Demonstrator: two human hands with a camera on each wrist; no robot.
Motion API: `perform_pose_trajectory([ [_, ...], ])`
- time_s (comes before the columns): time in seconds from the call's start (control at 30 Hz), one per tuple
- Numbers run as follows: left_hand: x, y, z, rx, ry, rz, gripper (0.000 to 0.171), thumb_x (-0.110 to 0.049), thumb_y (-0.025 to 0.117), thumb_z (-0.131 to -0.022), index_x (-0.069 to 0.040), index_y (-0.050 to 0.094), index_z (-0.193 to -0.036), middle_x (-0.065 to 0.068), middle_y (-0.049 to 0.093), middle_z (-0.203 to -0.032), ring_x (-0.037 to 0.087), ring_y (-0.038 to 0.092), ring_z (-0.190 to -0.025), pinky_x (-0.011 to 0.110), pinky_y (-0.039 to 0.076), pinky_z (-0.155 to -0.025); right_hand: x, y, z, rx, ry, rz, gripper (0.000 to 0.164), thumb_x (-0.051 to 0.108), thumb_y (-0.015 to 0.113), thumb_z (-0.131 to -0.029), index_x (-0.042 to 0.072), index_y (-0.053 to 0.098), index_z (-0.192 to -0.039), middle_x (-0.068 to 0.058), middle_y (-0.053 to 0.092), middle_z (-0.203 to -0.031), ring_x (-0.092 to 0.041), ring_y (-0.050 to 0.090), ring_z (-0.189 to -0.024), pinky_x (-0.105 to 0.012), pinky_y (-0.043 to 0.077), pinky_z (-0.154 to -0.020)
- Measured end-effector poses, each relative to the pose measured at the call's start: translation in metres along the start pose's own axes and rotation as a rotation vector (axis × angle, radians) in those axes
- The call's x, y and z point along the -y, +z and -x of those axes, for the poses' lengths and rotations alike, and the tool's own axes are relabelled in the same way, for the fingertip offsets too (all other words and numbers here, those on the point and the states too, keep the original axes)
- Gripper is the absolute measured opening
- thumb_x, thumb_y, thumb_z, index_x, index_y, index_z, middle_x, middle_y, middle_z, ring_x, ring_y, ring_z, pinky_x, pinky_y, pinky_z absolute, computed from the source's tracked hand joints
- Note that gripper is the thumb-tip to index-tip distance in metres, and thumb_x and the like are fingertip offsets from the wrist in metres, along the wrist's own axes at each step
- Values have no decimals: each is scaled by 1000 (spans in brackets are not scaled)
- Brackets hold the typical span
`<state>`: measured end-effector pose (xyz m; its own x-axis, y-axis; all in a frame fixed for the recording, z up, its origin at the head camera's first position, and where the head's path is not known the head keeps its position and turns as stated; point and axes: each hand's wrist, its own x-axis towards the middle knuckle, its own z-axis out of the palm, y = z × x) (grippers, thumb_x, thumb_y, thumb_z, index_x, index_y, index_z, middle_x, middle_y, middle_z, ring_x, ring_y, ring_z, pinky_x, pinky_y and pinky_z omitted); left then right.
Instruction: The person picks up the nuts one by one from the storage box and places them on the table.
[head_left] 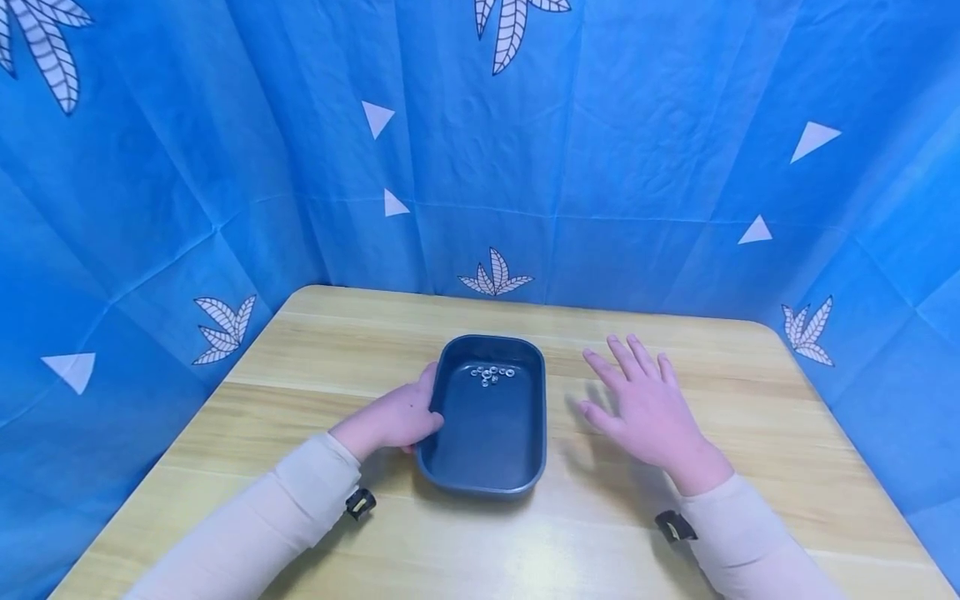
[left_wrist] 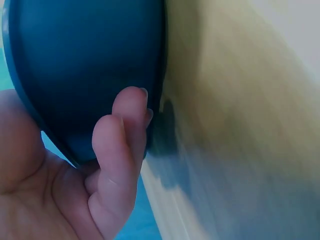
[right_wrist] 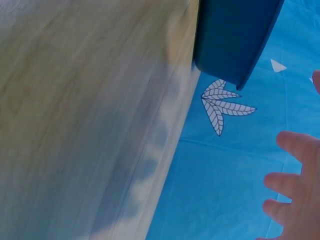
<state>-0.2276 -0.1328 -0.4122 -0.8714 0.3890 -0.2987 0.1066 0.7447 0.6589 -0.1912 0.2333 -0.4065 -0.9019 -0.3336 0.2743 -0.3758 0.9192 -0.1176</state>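
A dark blue rectangular tray [head_left: 480, 437] is in the middle of the head view. Several small shiny metal nuts [head_left: 487, 374] lie together towards its far end. My left hand [head_left: 401, 414] grips the tray's left side, its thumb over the rim and its fingers [left_wrist: 112, 150] against the outer wall and underside. Whether the tray's base touches the table I cannot tell. To the right of the tray, my right hand [head_left: 648, 408] hovers over the table with spread fingers and holds nothing. In the right wrist view, its fingers [right_wrist: 300, 147] are apart from the tray [right_wrist: 235, 40].
The wooden table [head_left: 630, 542] has a rounded far edge. Blue cloth [head_left: 637, 150] printed with white leaves and triangles hangs behind it and on both sides. A small black device [head_left: 361, 504] is on the left wrist, and another [head_left: 675, 527] is on the right.
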Motion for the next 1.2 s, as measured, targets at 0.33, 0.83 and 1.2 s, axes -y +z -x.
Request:
perform_pose_trajectory([
  [0.33, -15, 21, 16, -5, 42, -48, 92, -15, 57, -96, -5, -8, -161, 8, 61, -63, 24, 61, -51, 37, 49, -49, 2, -1, -3, -12, -16, 0, 73, 58, 58, -94, 21, 43, -155, -18, 26, -163, -45, 16, -150, -74, 13, -112],
  [0.83, -28, 46, 38, -47, 158, -72, 97, -21, 63, -95, -3, -6, -161, 2, 57, -64, 15, 58, -52, 34, 51, -49, 8, 0, -7, -13, -42, -15, 75, 66, 52, -95, 20, 45, -154, -18, 28, -162, -44, 16, -150, -73, 14, -112],
  [1.2, -29, 25, -1, -156, 76, -235, 89, -47, 59, -98, -6, 12, -162, 2, 63, -71, 17, 59, -56, 39, 52, -58, 17, -3, -15, -13, -57, -39, 72, 64, 54, -94, 20, 48, -151, -17, 31, -161, -42, 17, -150, -72, 17, -112],
])
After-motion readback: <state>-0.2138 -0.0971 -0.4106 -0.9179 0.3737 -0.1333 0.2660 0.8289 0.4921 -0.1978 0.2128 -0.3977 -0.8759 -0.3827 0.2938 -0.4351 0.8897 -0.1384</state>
